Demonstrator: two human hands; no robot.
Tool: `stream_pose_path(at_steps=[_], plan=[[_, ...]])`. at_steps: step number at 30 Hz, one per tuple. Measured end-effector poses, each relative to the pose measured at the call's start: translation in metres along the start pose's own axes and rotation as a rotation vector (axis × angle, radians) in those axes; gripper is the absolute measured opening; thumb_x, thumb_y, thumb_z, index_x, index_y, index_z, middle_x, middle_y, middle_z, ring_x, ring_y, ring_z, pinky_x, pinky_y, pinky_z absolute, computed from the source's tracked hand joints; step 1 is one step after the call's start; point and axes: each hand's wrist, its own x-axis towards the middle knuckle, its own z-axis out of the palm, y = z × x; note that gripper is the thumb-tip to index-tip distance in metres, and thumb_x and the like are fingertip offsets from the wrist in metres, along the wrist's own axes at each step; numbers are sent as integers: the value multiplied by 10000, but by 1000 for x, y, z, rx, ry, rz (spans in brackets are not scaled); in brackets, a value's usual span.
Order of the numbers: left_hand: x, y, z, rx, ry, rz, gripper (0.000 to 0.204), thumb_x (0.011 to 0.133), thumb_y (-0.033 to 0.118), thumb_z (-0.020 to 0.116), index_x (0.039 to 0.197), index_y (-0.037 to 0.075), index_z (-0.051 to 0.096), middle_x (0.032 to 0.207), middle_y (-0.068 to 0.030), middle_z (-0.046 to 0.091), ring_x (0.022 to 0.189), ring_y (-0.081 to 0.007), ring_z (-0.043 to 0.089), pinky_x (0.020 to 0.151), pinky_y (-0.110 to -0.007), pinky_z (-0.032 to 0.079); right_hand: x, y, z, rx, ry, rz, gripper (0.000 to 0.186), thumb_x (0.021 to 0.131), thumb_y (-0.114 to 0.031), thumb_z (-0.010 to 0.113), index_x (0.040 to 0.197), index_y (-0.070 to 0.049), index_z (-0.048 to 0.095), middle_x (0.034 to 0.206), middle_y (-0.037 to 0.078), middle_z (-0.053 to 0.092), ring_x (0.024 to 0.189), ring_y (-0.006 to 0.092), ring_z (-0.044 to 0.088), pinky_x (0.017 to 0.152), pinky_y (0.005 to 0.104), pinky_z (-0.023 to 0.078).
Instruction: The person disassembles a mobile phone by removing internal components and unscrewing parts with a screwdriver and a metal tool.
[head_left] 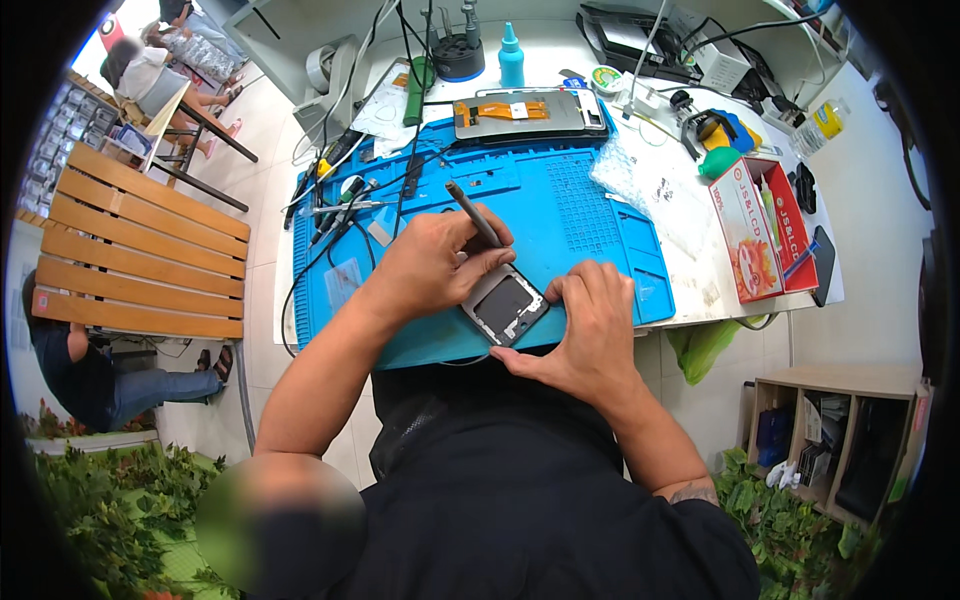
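At the front edge of the blue repair mat (520,220) lies a phone frame (506,305), grey with a dark rectangular recess and whitish residue along its edges. My left hand (440,258) is closed round a slim pen-like tool (473,213), its upper end slanting up and away to the left. The tool's working tip is hidden behind my fingers, over the frame's far left side. My right hand (592,318) grips the frame's right edge, thumb at the near corner and fingers at the far right corner.
Beyond the mat lie a phone screen with an orange flex cable (520,112), a blue bottle (511,58) and a screwdriver stand (458,55). Bubble wrap (625,172) and a red box (758,235) are on the right. Cables and tools crowd the left; a slatted bench (150,245) stands beyond.
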Motion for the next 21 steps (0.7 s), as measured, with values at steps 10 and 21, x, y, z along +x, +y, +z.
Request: stream_pose_path(at_steps=[10, 21], plan=[[7, -23, -29, 49, 82, -65, 158, 1051, 82, 861, 1151, 13, 761, 991, -107, 849, 928, -214, 852, 866, -350, 654, 1, -2, 2, -17, 8, 2, 728, 639, -561, 1045, 1006, -59, 666, 1074, 104, 587, 1065, 337, 555, 956, 486, 397], [12, -32, -48, 140, 138, -127, 148, 1054, 76, 851, 1140, 7, 753, 966, -109, 833, 913, -188, 826, 848, -350, 636, 0, -1, 2, -29, 10, -8, 756, 652, -591, 1044, 1019, -56, 657, 1087, 106, 577, 1066, 334, 552, 968, 491, 392]])
